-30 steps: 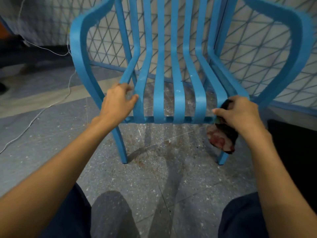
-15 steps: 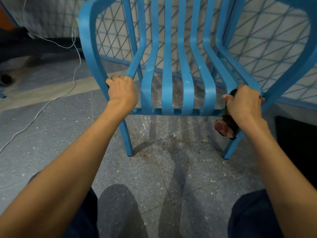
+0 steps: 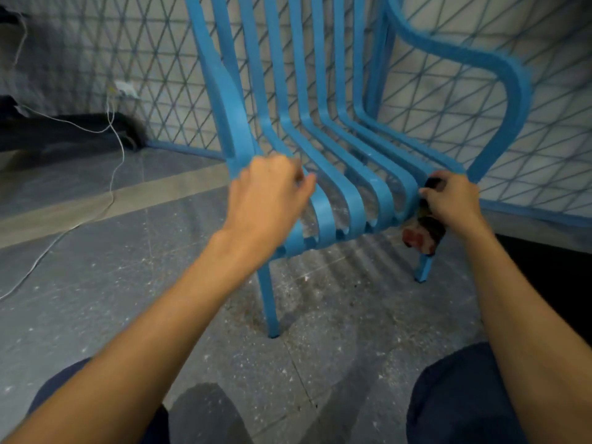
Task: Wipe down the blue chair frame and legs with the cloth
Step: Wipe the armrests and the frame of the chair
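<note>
The blue slatted chair (image 3: 323,174) stands in front of me, turned so its front edge runs from the near left to the far right. My left hand (image 3: 269,193) grips the front left corner of the seat frame, above the near leg (image 3: 270,302). My right hand (image 3: 451,200) presses a dark and reddish cloth (image 3: 424,232) against the front right corner of the seat, above the other front leg (image 3: 423,267). Part of the cloth hangs below my hand.
A wire-mesh fence (image 3: 134,68) with a blue bottom rail runs behind the chair. A thin white cable (image 3: 112,174) trails over the speckled floor on the left. A black mat (image 3: 544,277) lies at the right. My knees (image 3: 455,395) are at the bottom.
The chair has swung so that its right side is farther away and its left leg nearer. Both hands kept their hold on the front corners and the cloth stayed in my right hand.
</note>
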`<state>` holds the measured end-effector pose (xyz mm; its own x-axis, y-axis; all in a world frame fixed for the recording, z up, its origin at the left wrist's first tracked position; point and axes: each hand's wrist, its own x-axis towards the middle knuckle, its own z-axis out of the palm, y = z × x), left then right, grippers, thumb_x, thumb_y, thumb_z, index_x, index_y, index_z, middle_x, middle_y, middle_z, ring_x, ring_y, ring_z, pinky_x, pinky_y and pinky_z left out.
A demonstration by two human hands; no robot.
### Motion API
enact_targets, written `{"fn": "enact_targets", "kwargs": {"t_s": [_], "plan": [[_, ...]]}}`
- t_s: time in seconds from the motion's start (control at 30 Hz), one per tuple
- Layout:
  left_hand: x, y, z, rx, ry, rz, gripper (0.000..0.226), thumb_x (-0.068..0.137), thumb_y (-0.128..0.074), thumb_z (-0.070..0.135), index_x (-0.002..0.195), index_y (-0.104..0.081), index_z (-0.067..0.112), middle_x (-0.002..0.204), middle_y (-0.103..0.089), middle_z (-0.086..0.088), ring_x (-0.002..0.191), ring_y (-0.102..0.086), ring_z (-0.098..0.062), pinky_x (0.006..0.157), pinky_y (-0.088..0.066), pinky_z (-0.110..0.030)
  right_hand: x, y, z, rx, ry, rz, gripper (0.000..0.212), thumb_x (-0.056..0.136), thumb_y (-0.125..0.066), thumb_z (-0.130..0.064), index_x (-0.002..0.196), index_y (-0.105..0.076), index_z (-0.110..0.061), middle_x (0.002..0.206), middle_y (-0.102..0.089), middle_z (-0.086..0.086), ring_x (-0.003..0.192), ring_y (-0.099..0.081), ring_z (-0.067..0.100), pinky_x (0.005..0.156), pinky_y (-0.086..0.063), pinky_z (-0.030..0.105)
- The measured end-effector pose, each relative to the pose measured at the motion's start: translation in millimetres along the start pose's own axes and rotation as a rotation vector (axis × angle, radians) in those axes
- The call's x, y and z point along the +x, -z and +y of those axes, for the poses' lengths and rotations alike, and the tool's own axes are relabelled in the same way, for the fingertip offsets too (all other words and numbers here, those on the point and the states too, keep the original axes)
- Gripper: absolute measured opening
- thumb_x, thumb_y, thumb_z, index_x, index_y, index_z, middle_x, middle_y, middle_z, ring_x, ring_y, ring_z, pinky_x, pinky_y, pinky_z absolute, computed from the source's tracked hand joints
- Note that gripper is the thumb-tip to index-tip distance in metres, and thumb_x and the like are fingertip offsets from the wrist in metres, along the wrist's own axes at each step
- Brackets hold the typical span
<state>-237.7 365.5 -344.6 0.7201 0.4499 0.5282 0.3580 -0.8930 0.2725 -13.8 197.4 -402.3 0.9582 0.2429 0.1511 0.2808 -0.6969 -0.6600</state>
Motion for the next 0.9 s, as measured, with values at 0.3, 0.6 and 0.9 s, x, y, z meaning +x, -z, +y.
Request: {"fn": "enact_targets", "kwargs": {"t_s": [0.3,0.6,0.9], "plan": [[73,14,-46,-1.046,0.682,0.125,0.033,0.084,-0.059,0.051,0.088,-0.054,0.018,0.093,-0.063,-0.003,0.078,-0.065,-0.015,0.074,-0.058,-0.033,-52,-68,-23,0.090,0.026,0.029,0.050,0.085,-0.069,-0.029,0.124,-0.051,-0.004,0.127,-0.048,0.022,0.112,-0.049,0.038,0.094,-0.043,0.046],[54,-4,-1,-1.249,0.625,-0.028,0.021,0.098,-0.050,0.029,0.091,-0.055,0.009,0.070,-0.067,-0.003,0.061,-0.065,-0.011,0.066,-0.057,-0.027,-15,-47,13,0.037,0.059,0.110,0.031,0.086,-0.065,-0.011,0.115,-0.058,-0.004,0.108,-0.060,0.024,0.101,-0.057,0.035,0.086,-0.041,0.035],[36,-54,143,-0.996,0.352,-0.322,0.046,0.096,-0.045,0.042,0.113,-0.047,-0.001,0.117,-0.060,-0.021,0.111,-0.055,-0.034,0.088,-0.042,-0.034,-20,36,58,0.025,0.024,-0.150,0.047,0.080,-0.062,0.001,0.122,-0.064,-0.020,0.110,-0.066,0.009,0.102,-0.055,0.016,0.083,-0.038,0.022]]}}
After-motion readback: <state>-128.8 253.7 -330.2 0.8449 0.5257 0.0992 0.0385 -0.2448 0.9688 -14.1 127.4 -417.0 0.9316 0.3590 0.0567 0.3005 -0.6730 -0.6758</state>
